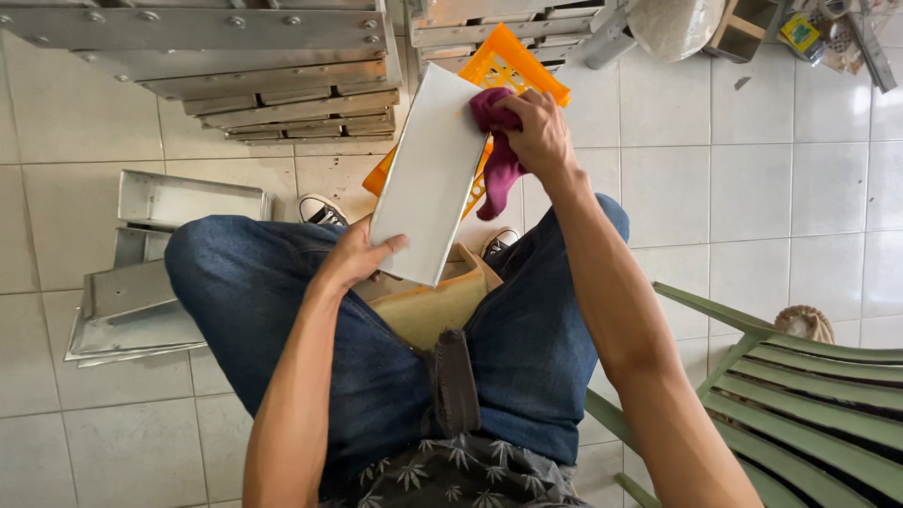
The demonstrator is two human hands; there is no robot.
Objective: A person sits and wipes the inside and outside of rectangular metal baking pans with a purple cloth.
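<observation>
Cloth (pixel 497 141) under right hand (pixel 538 132), pressing tray (pixel 428 179).

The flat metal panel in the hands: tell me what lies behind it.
Behind the metal panel an orange plastic crate shows at its top edge and left side, with white floor tiles around. The crate's middle and contents are covered.

Metal trays (pixel 141 301) stacked on tile floor (pixel 752 188); orange crate (pixel 513 66); green slatted chair (pixel 809 404).
</observation>
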